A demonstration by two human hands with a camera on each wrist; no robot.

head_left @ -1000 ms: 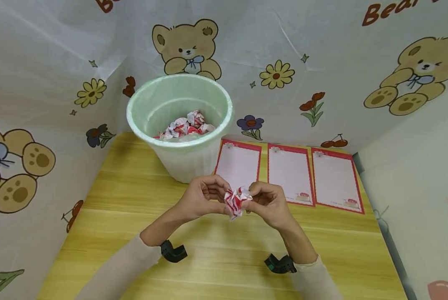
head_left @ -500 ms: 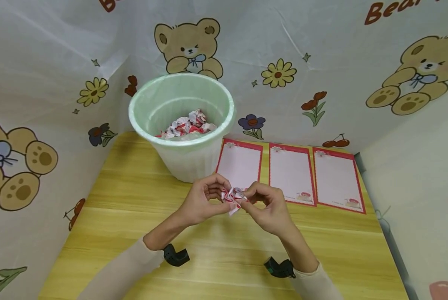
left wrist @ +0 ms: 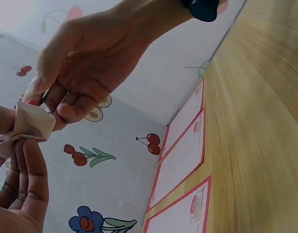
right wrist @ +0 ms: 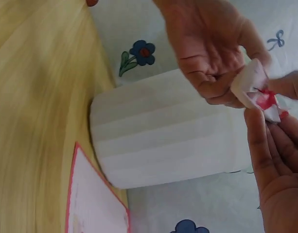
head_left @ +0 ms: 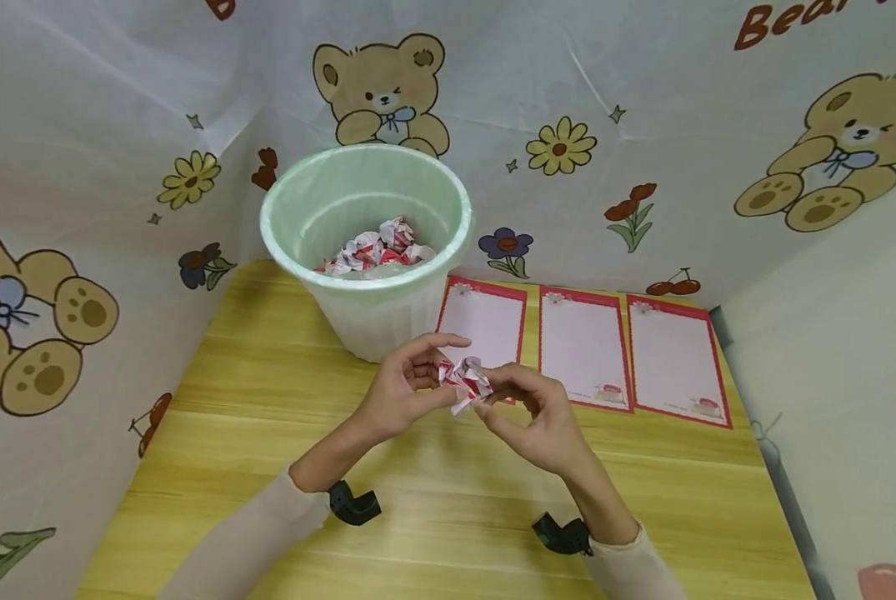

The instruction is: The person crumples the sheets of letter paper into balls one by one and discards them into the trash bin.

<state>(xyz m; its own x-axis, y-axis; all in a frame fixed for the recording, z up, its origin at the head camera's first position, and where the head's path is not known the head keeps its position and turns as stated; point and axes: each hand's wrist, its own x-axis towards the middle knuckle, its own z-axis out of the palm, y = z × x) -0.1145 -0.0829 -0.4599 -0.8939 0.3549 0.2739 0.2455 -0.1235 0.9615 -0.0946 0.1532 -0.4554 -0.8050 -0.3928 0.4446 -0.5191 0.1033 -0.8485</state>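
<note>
A crumpled red-and-white paper (head_left: pixel 466 380) is held between both hands, above the table and in front of the bin. My left hand (head_left: pixel 398 392) grips its left side with thumb and curled fingers, the index finger lifted off over the top. On the other side my right hand (head_left: pixel 533 417) has its thumb and index finger at the paper's edge. The right wrist view shows the folded paper (right wrist: pixel 258 92) between the right hand's (right wrist: pixel 285 170) fingertips, with the left hand (right wrist: pixel 207 53) beyond. In the left wrist view a pale fold of the paper (left wrist: pixel 34 119) sticks up between the fingers.
A pale green bin (head_left: pixel 380 321) stands at the back left with several crumpled papers (head_left: pixel 376 250) inside. Three red-bordered sheets, a left one (head_left: pixel 485 321), a middle one (head_left: pixel 584 350) and a right one (head_left: pixel 678 362), lie along the back of the wooden table (head_left: pixel 448 517). Bear-printed cloth hangs behind.
The paper has been turned and squeezed, and it has shifted slightly left and up with the hands. The left index finger has lifted away from it, and the right thumb has slid down its edge.
</note>
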